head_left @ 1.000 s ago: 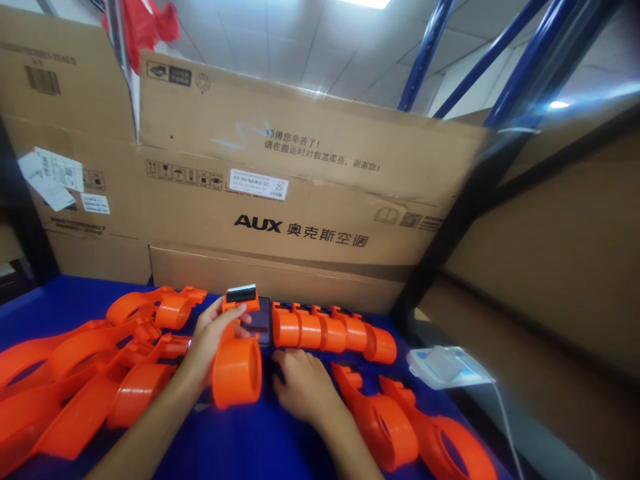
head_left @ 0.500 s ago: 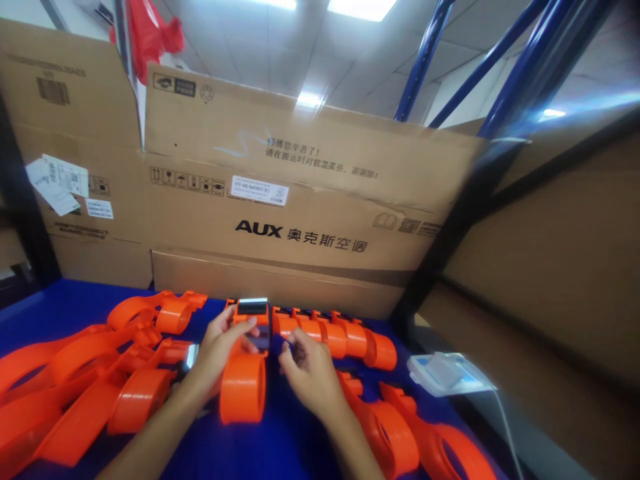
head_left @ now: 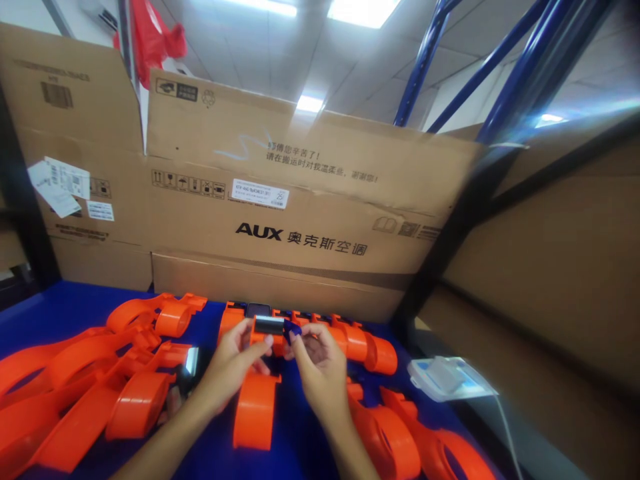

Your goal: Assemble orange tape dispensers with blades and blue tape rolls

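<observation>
My left hand point(head_left: 231, 363) holds an orange plastic tape dispenser point(head_left: 256, 407) by its head end, where a toothed metal blade point(head_left: 269, 325) shows. My right hand point(head_left: 320, 363) meets it from the right, pinching a small dark blue piece point(head_left: 291, 329) right at the blade. Both hands hover just above the blue table point(head_left: 70, 303).
A row of orange dispensers point(head_left: 350, 340) lies behind my hands and a pile of them point(head_left: 85, 380) spreads at the left. More orange dispensers point(head_left: 415, 440) sit at the right front. Large cardboard boxes point(head_left: 300, 200) wall the back. A white pouch point(head_left: 447, 377) lies at the right.
My right hand rose from the table to the dispenser's head and now pinches a small blue piece. The left hand has shifted the dispenser right and turned it end-on.
</observation>
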Available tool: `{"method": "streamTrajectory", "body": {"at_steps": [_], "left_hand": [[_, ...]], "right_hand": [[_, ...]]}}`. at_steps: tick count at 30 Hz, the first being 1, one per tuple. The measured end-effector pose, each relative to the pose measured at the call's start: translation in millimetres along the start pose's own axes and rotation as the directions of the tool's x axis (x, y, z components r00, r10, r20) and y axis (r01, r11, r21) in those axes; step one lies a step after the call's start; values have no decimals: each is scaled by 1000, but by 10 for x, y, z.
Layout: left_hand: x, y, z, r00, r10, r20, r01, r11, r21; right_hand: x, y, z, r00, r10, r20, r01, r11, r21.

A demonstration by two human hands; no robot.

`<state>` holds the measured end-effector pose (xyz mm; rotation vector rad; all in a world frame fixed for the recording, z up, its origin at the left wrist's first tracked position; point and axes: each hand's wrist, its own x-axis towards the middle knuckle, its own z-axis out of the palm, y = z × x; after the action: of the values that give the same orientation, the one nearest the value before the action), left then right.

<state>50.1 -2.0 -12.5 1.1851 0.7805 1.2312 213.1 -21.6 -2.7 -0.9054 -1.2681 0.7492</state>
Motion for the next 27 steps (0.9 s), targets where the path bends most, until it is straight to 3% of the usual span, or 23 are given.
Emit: {"method": "streamTrajectory", "body": {"at_steps": [9, 15, 20, 27], "left_hand": [[2, -25, 16, 1000, -23, -12, 23, 1000, -10], [0, -27, 12, 999, -50, -15, 49, 998, -37], [-14, -25, 20, 999, -39, 12, 39, 998, -48], [-14, 1, 25, 999, -37, 14, 37, 998, -44]], "right_hand": [[-18, -10, -27, 980, -191, 51, 198, 937, -287], [-19, -79, -78, 921, -338, 193, 389, 785, -481], [-12, -59, -119, 884, -358, 301, 467, 712, -524], [35, -41, -147, 860, -320, 397, 500, 684, -531]]}}
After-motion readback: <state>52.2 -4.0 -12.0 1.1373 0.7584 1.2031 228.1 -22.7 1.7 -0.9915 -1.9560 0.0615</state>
